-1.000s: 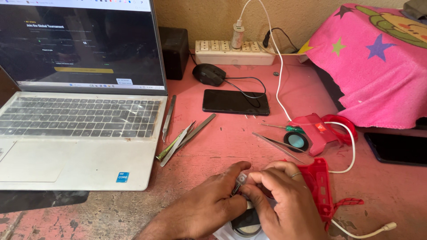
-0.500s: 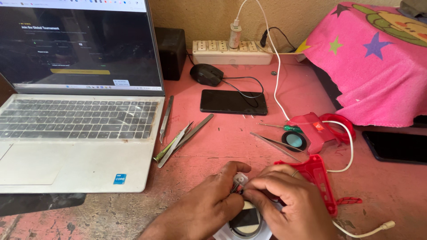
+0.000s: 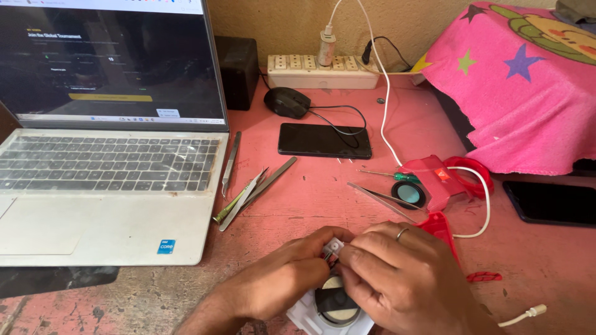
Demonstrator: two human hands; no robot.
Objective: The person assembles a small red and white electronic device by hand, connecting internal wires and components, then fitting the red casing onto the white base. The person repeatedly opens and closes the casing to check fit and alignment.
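Pinching a small grey part (image 3: pixel 332 248), both hands, left hand (image 3: pixel 282 282) and right hand (image 3: pixel 397 279), grip it shut, right of the laptop (image 3: pixel 105 186).

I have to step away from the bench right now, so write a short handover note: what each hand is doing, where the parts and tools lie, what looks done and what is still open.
Left hand and right hand: both pinch a small grey part between the fingertips, above a white housing with a round dark disc.
Tools: tweezers, metal prying tools beside the laptop, green-handled screwdriver.
Red casing pieces lie to the right, with a round lens-like piece; a black phone lies behind.
Done: the device lies open in pieces.
Left: the small part is still in hand, the pieces still apart.
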